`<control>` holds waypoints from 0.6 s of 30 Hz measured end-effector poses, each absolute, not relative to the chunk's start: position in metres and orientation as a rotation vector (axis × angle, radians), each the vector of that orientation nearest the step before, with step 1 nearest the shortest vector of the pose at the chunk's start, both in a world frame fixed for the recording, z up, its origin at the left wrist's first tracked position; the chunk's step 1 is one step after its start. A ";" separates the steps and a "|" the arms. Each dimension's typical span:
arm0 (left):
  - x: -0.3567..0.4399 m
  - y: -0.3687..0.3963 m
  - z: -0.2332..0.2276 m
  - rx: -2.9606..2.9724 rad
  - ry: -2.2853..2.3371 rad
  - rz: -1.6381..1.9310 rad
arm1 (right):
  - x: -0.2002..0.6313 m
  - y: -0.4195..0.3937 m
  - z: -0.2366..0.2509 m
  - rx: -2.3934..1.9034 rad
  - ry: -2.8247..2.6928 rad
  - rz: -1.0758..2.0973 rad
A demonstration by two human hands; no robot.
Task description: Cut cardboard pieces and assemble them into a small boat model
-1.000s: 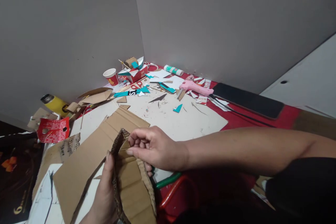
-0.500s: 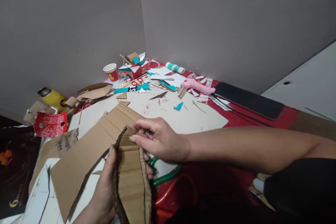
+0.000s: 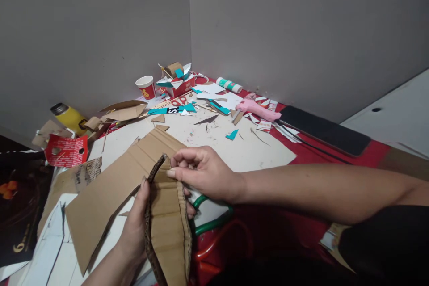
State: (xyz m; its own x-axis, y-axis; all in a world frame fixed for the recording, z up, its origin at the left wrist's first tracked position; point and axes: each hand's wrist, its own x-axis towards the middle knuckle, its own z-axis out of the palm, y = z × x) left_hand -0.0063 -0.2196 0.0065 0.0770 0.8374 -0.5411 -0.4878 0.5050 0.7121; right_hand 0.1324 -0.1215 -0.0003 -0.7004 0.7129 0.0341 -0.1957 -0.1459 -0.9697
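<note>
Left hand [image 3: 136,228]: curled round the folded cardboard [image 3: 167,223] from the left, thumb on its frayed edge.
Right hand [image 3: 201,172]: pinching the fold's top edge — fingers bunched.
Cardboard: low centre, over a flat sheet [image 3: 114,187].
Room: bare white board [image 3: 261,152] beyond — scraps further back.

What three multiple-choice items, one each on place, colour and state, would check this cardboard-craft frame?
1. Where does the glue gun lie?
A. beside the black phone
B. inside the paper cup
C. under the left hand

2. What colour is the glue gun?
A. yellow
B. pink
C. black

3. How is the cardboard piece held?
A. flat on the table
B. by both hands
C. by nobody

Answers: 1 A, its body ends next to the phone; 2 B, its body is pink; 3 B, the right hand pinches its top while the left grips its side.
</note>
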 end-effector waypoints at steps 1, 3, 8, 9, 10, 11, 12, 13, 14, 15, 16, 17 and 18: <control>-0.005 -0.220 0.006 0.390 1.113 1.050 | 0.132 -0.122 -0.003 -0.602 -1.556 1.855; -0.003 -0.220 0.006 0.386 1.145 1.101 | 0.132 -0.122 -0.006 -0.620 -1.693 1.687; 0.000 -0.221 0.008 0.364 1.142 1.134 | 0.137 -0.115 -0.005 -0.603 -1.975 1.220; -0.001 -0.222 0.009 0.372 1.128 1.107 | 0.137 -0.114 -0.004 -0.598 -1.989 1.163; -0.001 -0.222 0.009 0.386 1.115 1.076 | 0.138 -0.114 -0.004 -0.595 -1.993 1.123; -0.001 -0.222 0.010 0.406 1.107 1.049 | 0.138 -0.114 -0.004 -0.601 -1.988 1.097; -0.002 -0.222 0.011 0.425 1.107 1.030 | 0.138 -0.114 -0.004 -0.613 -1.977 1.090; -0.002 -0.223 0.011 0.441 1.112 1.018 | 0.137 -0.114 -0.004 -0.630 -1.959 1.099; -0.002 -0.223 0.011 0.453 1.117 1.014 | 0.137 -0.113 -0.004 -0.645 -1.935 1.122; -0.002 -0.223 0.012 0.462 1.119 1.019 | 0.136 -0.113 -0.004 -0.654 -1.911 1.159; -0.002 -0.223 0.012 0.469 1.117 1.028 | 0.135 -0.113 -0.004 -0.653 -1.896 1.205; -0.002 -0.224 0.012 0.477 1.113 1.037 | 0.135 -0.113 -0.004 -0.635 -1.895 1.249; -0.001 -0.224 0.012 0.479 1.110 1.042 | 0.135 -0.112 -0.004 -0.600 -1.908 1.273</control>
State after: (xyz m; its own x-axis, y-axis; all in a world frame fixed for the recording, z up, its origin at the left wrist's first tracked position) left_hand -0.0013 -0.2242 0.0116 0.0670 0.8668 -0.4941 -0.4386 0.4704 0.7657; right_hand 0.1346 -0.1125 -0.0039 -0.6077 0.7236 0.3272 -0.0244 0.3948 -0.9184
